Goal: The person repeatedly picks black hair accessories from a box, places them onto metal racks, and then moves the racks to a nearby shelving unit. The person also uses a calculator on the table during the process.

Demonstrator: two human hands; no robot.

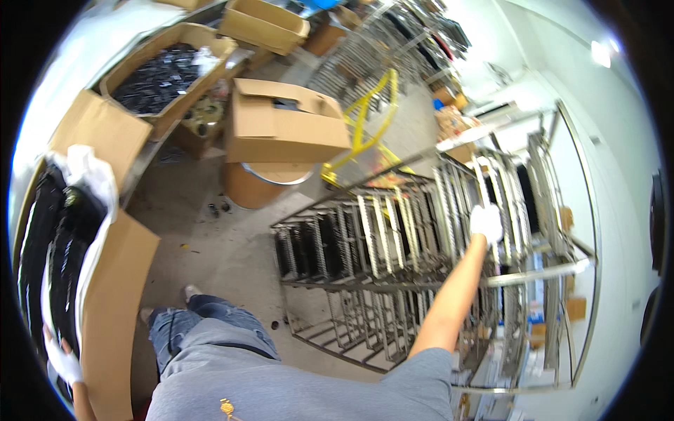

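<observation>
My left hand [64, 363], in a white glove with bare fingertips, reaches into the open cardboard box [112, 309] at the far left. Its fingers stretch along the lower end of the long, glossy black pieces [67, 274] standing there, with white wrapping [91, 172] around them. Out to the right, my right arm extends over a metal rack [414, 284]. My right hand [486, 223], also white-gloved, is closed at one of the rack's pale slotted bars [483, 182]. The glove hides part of that bar, and finger detail is small. Dark flat panels [330, 242] stand between other bars.
A closed-flap carton [288, 126] sits on a round brown drum [256, 186] ahead. Behind it are a yellow metal frame [379, 116] and more racks [351, 70]. Another carton [210, 42] holds black wrapped pieces. Small bits litter the concrete floor [203, 245].
</observation>
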